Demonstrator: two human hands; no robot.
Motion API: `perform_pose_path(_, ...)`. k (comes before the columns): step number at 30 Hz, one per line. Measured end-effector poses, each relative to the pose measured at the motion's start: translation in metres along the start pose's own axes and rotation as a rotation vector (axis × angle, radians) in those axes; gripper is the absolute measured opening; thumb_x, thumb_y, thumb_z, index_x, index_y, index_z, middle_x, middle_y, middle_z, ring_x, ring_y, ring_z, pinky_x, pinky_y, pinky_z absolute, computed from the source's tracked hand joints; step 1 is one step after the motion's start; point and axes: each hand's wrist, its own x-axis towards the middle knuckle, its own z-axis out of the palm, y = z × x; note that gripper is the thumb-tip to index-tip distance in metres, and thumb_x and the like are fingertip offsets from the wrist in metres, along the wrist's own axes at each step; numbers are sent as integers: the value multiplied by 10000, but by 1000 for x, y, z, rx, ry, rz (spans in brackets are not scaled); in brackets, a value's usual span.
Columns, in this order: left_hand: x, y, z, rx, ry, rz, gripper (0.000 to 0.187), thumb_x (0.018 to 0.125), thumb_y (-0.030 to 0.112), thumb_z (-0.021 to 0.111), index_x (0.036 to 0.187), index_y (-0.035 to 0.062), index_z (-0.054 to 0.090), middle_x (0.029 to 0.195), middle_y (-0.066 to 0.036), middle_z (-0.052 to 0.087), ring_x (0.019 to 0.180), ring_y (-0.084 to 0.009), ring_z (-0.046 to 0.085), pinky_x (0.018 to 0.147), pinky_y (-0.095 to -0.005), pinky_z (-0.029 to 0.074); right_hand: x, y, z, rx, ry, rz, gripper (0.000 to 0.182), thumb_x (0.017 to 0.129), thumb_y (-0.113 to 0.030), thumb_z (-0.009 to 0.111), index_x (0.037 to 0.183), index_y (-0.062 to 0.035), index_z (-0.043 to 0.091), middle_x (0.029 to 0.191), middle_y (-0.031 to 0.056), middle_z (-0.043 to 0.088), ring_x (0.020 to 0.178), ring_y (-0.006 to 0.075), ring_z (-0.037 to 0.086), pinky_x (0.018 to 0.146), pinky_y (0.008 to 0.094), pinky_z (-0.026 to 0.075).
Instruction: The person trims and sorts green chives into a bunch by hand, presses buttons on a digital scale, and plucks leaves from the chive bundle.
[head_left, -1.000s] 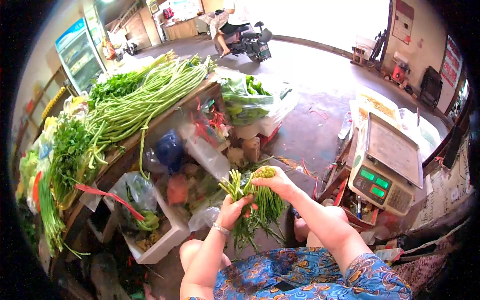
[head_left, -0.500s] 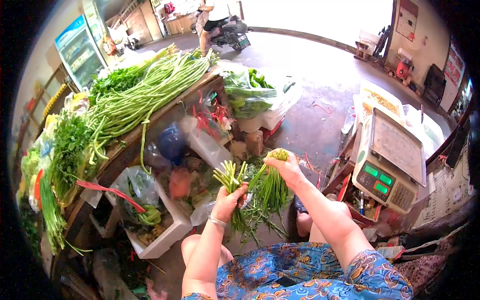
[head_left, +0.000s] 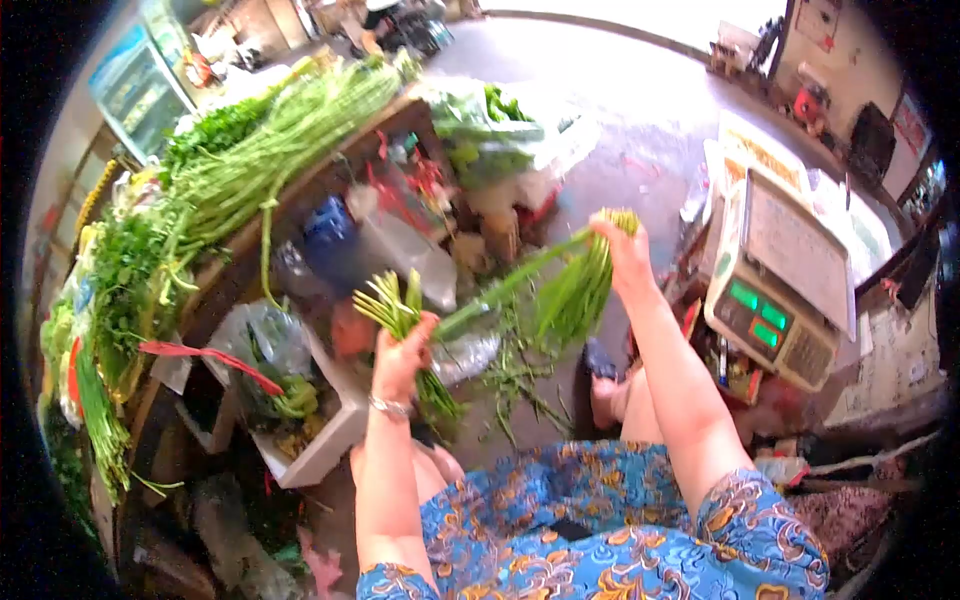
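**Green stems stretched on a slant between two closed hands**

The left hand (head_left: 402, 362) is wrapped round a bunch of stems (head_left: 390, 306), fingers closed on it. The pale cut ends stick out above the fist, leaning up and away to the left, while the leafy part hangs below it. Farther forward and higher in view, the right hand (head_left: 626, 265) pinches a hanging bunch (head_left: 578, 298) near its top, its ends bundled at the fingers and its greens drooping down and to the left.

The relation that counts is the slant between the grips: a long strand (head_left: 540, 263) runs from beside the left fist up to the right fingers, its long axis rising left to right. Blur hides whether its lower end is inside the left grip or just behind it. The hands stand well apart, the left one nearer the body.

Below and between them, loose greens (head_left: 518, 375) lie scattered on the floor. A white foam box (head_left: 322, 435) sits to the left, and a scale (head_left: 770, 318) with lit green displays stands to the right.
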Motion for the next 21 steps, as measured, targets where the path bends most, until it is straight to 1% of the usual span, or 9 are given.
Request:
perform_pose_path(2,-2,6,-6,4,68,2,169,821,182,754,915,93,647,703,49,566,475,-53,419,413,-225,318,7,8,-19,-13,74,28,125,756,-85,732,847,-72,646,780,18,625,689,145,587,626,312,467)
perform_pose_path(4,4,8,-17,-26,140,15,170,824,167,752,918,90,633,695,50,542,467,-53,394,411,-224,313,13,-6,-18,13,172,-124,167,723,-98,758,846,-83,646,794,21,624,717,161,592,651,321,467)
perform_pose_path(6,10,7,-31,-73,260,38,151,838,144,737,912,89,618,672,52,512,449,-56,358,409,-223,303,16,-18,-25,24,233,-107,173,720,-95,761,848,-82,645,796,17,625,730,159,593,669,316,469)
perform_pose_path(9,12,6,-45,-62,263,109,140,852,168,730,908,86,632,646,45,503,438,-58,362,406,-228,284,12,-26,-28,78,290,-50,169,734,-78,757,859,-78,645,803,3,628,739,142,594,694,304,476)
perform_pose_path(11,10,3,-35,1,186,-2,151,858,191,727,934,80,659,649,41,517,445,-65,384,414,-228,289,10,-20,-25,-7,109,-155,157,751,-69,755,864,-74,645,811,-6,629,715,126,589,653,307,483)
perform_pose_path(14,0,7,-3,25,-22,5,263,907,271,665,1024,36,671,866,-36,672,578,-85,552,469,-207,372,4,-15,-15,34,-53,-49,142,761,-54,749,859,-61,647,788,16,645,696,124,613,640,289,497)
perform_pose_path(16,-4,10,15,36,-129,16,325,941,314,606,1073,21,653,820,-45,661,551,-90,529,479,-208,383,-4,-20,3,72,-197,62,139,754,-28,741,852,-49,645,777,44,667,663,144,639,626,285,518)
perform_pose_path(19,0,7,25,-25,-241,-33,335,955,313,581,1101,16,638,752,-44,641,522,-87,493,476,-205,372,-13,-11,17,-38,-394,33,157,782,-36,710,909,-35,617,794,54,663,693,155,651,628,275,524)
perform_pose_path(21,-2,9,34,-42,-219,-59,321,952,308,585,1075,17,641,712,-25,613,516,-80,478,466,-203,353,-22,-4,27,-30,-397,156,199,769,-45,727,940,-39,627,808,46,665,720,149,644,655,279,524)
